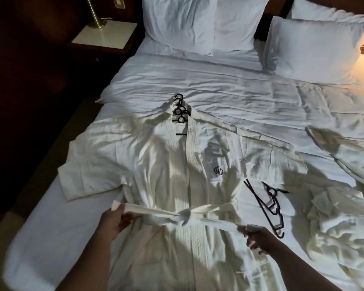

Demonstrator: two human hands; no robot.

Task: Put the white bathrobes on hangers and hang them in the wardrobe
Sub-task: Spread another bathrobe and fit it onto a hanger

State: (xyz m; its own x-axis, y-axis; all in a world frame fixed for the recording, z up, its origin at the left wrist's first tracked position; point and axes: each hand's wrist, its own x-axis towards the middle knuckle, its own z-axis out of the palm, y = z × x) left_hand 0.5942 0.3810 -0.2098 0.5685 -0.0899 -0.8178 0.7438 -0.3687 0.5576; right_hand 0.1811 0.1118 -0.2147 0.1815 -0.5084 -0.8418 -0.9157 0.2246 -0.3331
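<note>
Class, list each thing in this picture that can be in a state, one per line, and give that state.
Bathrobe: flat on the bed, front closed.
Collar hangers: inside the bathrobe, hooks sticking out.
Belt: knotted at the waist.
Left hand: grips one belt end.
Right hand: grips the other belt end.
Spare hangers: loose on the bed.
Second bathrobe: crumpled, unhung.

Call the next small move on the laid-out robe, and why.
Probably draw both ends of the belt outward to snug the knot. The left hand grips one end and the right hand the other. The knot at the bathrobe waist looks loose, and black hangers sit at its collar.
</note>
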